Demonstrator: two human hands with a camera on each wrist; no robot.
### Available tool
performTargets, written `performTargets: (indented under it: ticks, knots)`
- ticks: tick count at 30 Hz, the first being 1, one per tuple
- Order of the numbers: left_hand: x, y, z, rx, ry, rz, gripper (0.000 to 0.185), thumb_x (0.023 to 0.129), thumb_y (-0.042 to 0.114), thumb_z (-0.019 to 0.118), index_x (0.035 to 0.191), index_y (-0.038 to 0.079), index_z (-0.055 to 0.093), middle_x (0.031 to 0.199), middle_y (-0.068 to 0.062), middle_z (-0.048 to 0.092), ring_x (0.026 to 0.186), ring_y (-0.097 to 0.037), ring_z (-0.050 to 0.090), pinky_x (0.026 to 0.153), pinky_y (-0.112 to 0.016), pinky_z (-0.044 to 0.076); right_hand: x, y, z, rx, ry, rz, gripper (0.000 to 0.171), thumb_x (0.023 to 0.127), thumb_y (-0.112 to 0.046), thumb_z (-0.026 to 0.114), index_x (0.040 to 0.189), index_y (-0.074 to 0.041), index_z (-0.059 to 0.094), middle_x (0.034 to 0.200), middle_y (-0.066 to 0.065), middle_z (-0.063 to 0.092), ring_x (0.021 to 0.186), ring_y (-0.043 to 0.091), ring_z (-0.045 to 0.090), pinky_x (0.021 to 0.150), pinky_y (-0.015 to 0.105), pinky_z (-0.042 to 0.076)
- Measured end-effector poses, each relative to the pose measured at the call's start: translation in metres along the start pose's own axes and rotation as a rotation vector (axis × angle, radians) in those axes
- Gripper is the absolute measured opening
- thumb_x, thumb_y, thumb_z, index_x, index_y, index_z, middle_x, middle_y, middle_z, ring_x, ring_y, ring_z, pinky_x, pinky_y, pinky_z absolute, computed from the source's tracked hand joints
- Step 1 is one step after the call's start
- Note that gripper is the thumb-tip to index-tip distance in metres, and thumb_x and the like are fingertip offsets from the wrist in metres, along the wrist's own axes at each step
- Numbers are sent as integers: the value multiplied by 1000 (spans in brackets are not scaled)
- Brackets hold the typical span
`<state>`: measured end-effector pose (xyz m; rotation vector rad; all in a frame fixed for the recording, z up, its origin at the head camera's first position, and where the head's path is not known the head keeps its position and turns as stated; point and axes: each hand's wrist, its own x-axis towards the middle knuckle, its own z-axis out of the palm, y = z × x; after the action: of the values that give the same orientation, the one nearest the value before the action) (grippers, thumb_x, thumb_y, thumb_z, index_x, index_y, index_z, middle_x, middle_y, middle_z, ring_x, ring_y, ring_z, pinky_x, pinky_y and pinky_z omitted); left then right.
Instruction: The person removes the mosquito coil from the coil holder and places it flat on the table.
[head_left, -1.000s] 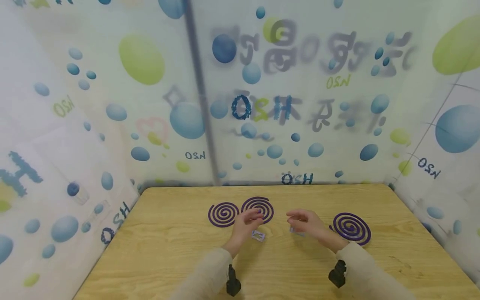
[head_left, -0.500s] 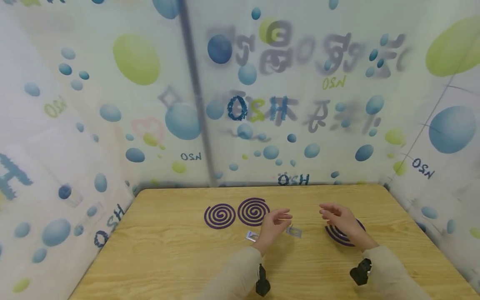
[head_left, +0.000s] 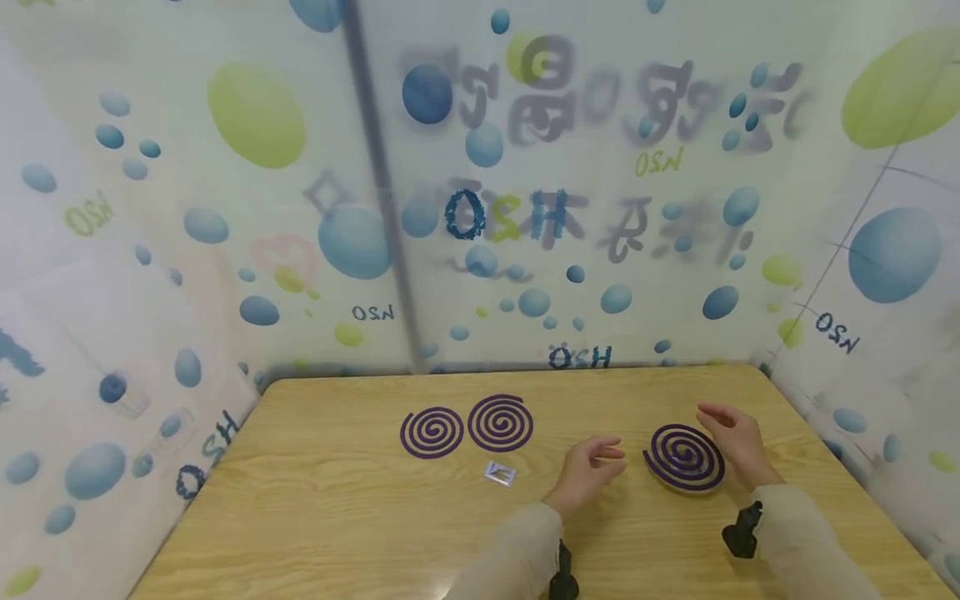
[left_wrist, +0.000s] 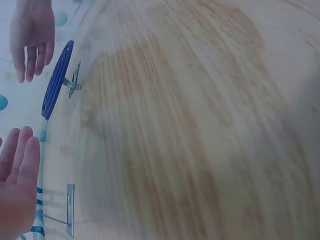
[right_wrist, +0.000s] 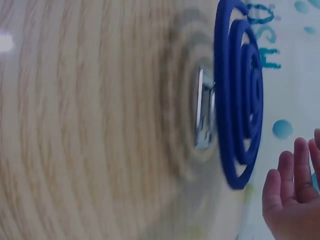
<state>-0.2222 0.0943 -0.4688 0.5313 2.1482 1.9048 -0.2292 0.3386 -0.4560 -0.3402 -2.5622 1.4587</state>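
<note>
In the head view a purple mosquito coil [head_left: 684, 457] sits raised on the right side of the table. Its small metal stand [right_wrist: 204, 110] shows beneath it in the right wrist view. My right hand [head_left: 737, 443] hovers at the coil's right edge, fingers extended, seemingly holding nothing. To the coil's left is my left hand [head_left: 591, 471], fingers loosely bent and holding nothing. A second metal stand [left_wrist: 70, 210], with a raised prong, appears near the left hand's fingers in the left wrist view. Whether either hand touches anything is not visible; both look apart from the coil.
Two more mosquito coils, one at left [head_left: 432, 432] and one beside it [head_left: 501, 423], lie flat on the wooden table [head_left: 337, 508]. A small metal stand [head_left: 500, 474] lies in front of them. A bubble-printed curtain [head_left: 480, 333] borders the table's back and sides.
Both hands have moved right. The right hand passed over the raised coil to its far side, and the left hand now covers the middle stand's spot. The head view has shifted slightly.
</note>
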Motion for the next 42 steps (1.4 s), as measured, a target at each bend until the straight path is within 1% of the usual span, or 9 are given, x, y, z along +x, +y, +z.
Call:
performTargets:
  ticks: [4, 8, 15, 19, 23, 28, 33, 36, 42]
  knots:
    - [7, 2, 7, 2, -36, -36, 37, 85, 7, 60, 120, -1, 53, 104, -10, 63, 85, -17, 61, 68, -24, 53, 1, 10, -4, 12, -5, 44, 45, 90, -21, 53, 122, 11, 45, 105, 14, 58, 72, -13, 42, 64, 9, 43]
    - [14, 5, 12, 27, -57, -75, 41, 85, 12, 60, 123, 1, 51, 112, -11, 59, 98, -23, 59, 77, -27, 52, 1, 16, -6, 2, -76, 47, 50, 89, -23, 55, 123, 13, 43, 112, 23, 56, 75, -11, 44, 67, 10, 44]
    - [23, 7, 22, 56, -71, -203, 48, 84, 22, 62, 128, 8, 47, 122, -10, 53, 109, -26, 51, 90, -38, 45, 8, 34, -9, 63, -130, -26, 54, 83, -32, 64, 115, 10, 52, 103, 18, 62, 89, 14, 56, 77, 26, 48]
    - [25, 5, 29, 58, -80, -235, 49, 84, 23, 63, 128, 7, 47, 121, -12, 53, 111, -28, 50, 93, -42, 43, 8, 36, -8, 31, -148, -19, 51, 85, -27, 62, 116, 11, 51, 107, 23, 59, 92, 22, 57, 75, 25, 48]
    - [26, 3, 36, 27, -66, -269, 48, 83, 21, 64, 126, 6, 47, 115, -14, 56, 105, -29, 53, 90, -41, 45, 5, 33, -3, -56, -163, 14, 49, 88, -20, 57, 119, 15, 45, 112, 31, 54, 96, 28, 56, 73, 21, 47]
    - [26, 1, 41, -41, -52, -276, 48, 83, 16, 63, 125, 1, 46, 107, -14, 58, 93, -25, 58, 80, -37, 50, 4, 34, 1, -55, -156, 19, 45, 89, -14, 55, 119, 16, 44, 112, 33, 53, 99, 36, 55, 77, 28, 49]
    - [29, -3, 46, -89, -37, -284, 46, 82, 11, 64, 123, -2, 47, 103, -14, 60, 92, -24, 59, 80, -35, 51, 3, 33, 2, -32, -154, 2, 44, 87, -12, 56, 118, 17, 44, 110, 34, 53, 95, 33, 57, 71, 20, 48]
    - [30, -6, 50, -143, 1, -290, 43, 81, 5, 64, 120, -3, 49, 98, -11, 59, 87, -22, 59, 76, -33, 52, 1, 32, 2, -31, -147, -4, 45, 87, -13, 57, 118, 17, 44, 110, 34, 53, 97, 35, 56, 71, 21, 49]
    - [28, -11, 57, -222, 112, -241, 34, 77, -8, 62, 109, -7, 53, 83, -8, 59, 74, -19, 61, 66, -30, 55, 0, 34, 4, -34, -126, 16, 45, 87, -14, 58, 118, 15, 46, 111, 32, 53, 99, 37, 54, 73, 23, 49]
